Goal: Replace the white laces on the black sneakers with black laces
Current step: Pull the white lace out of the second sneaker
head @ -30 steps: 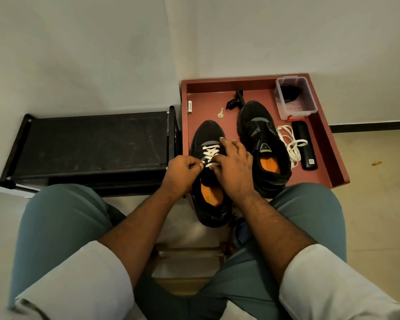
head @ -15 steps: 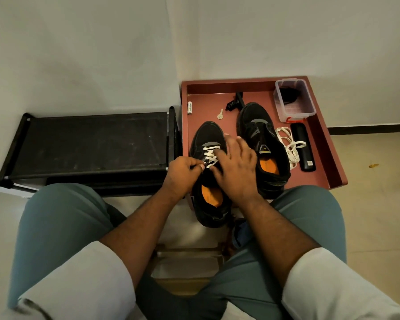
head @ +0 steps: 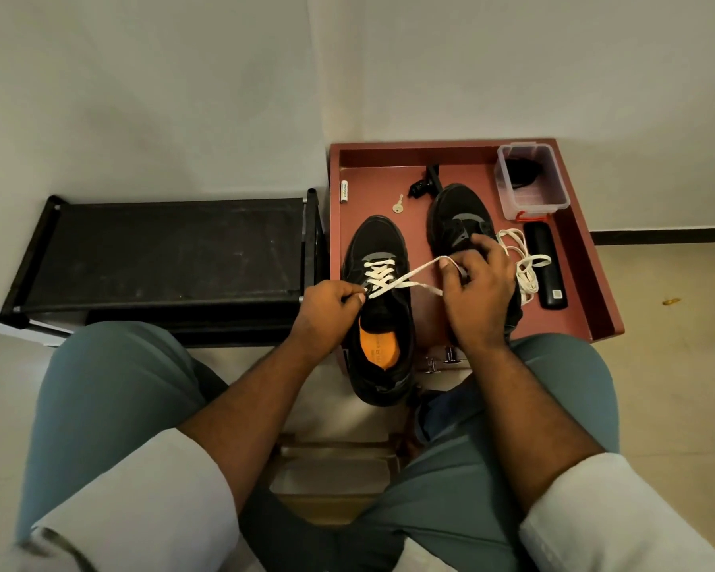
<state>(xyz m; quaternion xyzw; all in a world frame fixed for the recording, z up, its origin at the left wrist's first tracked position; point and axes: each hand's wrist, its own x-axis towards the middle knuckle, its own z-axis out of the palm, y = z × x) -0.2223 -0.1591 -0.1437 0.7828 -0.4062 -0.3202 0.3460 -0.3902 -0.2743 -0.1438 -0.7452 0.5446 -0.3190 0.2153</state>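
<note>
Head view. A red tray (head: 587, 258) fills the centre right of the frame, set against the wall; a black low rack (head: 174, 249) stands just left of it. In the tray, the left sneaker (head: 382, 324) lies with its heel overhanging the near edge, white lace (head: 382, 276) partly threaded. The left hand (head: 331, 305) pinches the lace at the upper eyelets; the right hand (head: 477, 295) grasps a freed strand drawn taut to the right — this hand covers much of the right sneaker (head: 457, 216). A loose white lace (head: 523, 262) is heaped right of that hand, touching a black oblong case (head: 547, 266). Upper tray: clear plastic box (head: 531, 181) holding a dark bundle — too dim to identify — a key (head: 397, 204), a small white tube (head: 344, 191).
</note>
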